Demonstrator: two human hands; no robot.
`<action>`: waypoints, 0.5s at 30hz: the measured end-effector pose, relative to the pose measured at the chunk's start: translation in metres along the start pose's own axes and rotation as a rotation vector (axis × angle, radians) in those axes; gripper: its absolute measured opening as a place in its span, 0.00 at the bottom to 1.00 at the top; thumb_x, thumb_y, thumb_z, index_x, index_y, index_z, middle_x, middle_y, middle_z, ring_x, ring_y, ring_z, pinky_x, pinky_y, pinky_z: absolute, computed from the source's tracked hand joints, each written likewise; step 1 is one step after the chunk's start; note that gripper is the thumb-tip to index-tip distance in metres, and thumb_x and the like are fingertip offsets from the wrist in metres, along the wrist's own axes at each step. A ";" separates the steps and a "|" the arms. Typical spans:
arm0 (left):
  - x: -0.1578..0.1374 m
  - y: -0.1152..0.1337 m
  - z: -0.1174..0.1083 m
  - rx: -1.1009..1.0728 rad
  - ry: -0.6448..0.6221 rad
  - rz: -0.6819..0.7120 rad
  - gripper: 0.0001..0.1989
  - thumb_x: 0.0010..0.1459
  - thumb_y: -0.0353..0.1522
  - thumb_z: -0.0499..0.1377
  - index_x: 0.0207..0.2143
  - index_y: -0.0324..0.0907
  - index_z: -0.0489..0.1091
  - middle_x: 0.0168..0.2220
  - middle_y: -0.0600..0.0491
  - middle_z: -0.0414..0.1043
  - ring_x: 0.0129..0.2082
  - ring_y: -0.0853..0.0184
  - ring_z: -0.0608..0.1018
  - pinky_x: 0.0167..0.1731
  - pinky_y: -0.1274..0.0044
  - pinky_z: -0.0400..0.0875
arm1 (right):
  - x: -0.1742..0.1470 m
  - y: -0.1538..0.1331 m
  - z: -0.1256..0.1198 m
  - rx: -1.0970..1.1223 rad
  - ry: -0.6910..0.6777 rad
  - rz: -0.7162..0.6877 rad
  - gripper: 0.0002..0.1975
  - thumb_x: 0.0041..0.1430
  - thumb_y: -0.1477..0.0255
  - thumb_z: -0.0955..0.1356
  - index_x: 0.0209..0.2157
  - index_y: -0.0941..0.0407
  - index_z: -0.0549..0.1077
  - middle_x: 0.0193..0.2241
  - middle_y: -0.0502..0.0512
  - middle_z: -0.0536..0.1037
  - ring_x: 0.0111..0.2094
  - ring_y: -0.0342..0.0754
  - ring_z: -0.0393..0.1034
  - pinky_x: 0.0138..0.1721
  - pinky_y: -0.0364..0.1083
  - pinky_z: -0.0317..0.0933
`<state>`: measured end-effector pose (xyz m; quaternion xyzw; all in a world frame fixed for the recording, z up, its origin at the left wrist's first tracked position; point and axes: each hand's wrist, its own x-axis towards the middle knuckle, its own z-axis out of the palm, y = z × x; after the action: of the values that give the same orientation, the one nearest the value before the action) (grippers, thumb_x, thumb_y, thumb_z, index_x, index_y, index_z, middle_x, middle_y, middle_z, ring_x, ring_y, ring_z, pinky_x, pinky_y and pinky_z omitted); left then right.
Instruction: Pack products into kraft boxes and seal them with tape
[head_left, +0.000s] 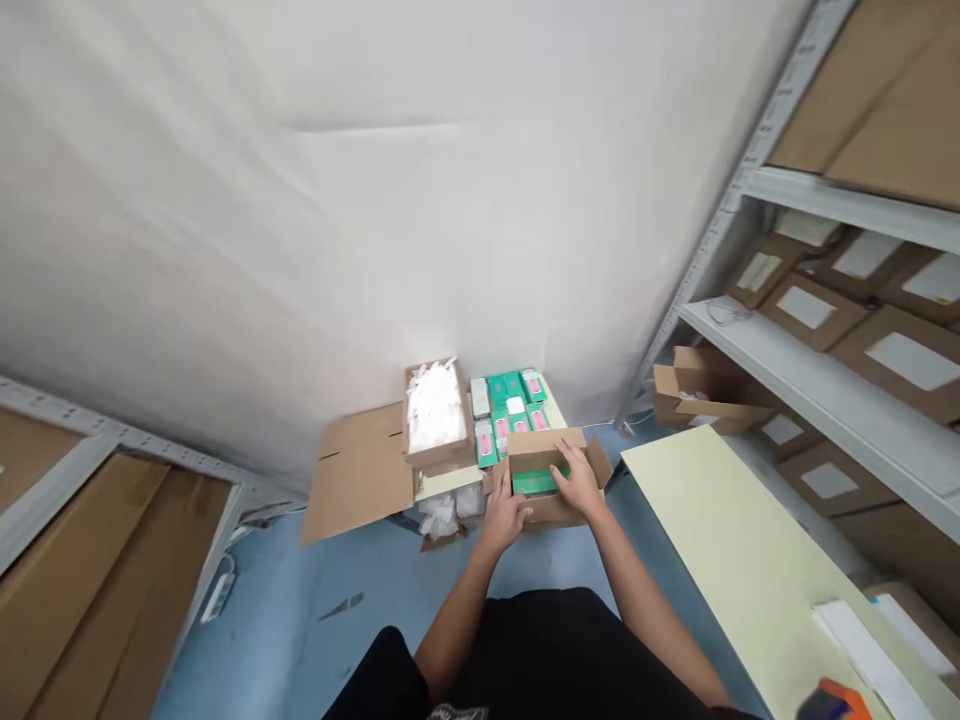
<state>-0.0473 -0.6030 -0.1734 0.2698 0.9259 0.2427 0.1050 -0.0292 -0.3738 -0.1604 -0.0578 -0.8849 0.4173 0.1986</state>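
An open cardboard box (553,510) sits at the near edge of a small table, flaps up. Inside it lies a green box (534,483). My left hand (504,514) grips the cardboard box's near left corner, fingers along the left flap and thumb toward the middle. Over the right side reaches my right hand (579,484), fingers apart, with fingertips by the far flap and the thumb close to the green box. Whether that thumb touches it, I cannot tell. Behind stand several green and pink packages (517,405) in rows.
Left of the packages stands a carton (436,405) full of white items, beside a flat cardboard flap (356,470). Shelves with boxes (900,350) rise on the right, above a pale table (735,530). Large cartons (105,590) stand on the left.
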 end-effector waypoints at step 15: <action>-0.087 -0.213 -0.098 -0.082 0.132 -0.220 0.04 0.65 0.32 0.62 0.39 0.42 0.77 0.79 0.47 0.35 0.77 0.42 0.47 0.67 0.47 0.60 | 0.159 -0.142 0.281 -0.128 -0.209 -0.025 0.25 0.60 0.70 0.69 0.59 0.57 0.77 0.66 0.65 0.71 0.67 0.59 0.66 0.68 0.58 0.60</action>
<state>-0.1026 -0.8460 -0.1913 0.1454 0.9442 0.2844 0.0807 -0.2783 -0.6240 -0.1652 -0.0154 -0.9263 0.3611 0.1062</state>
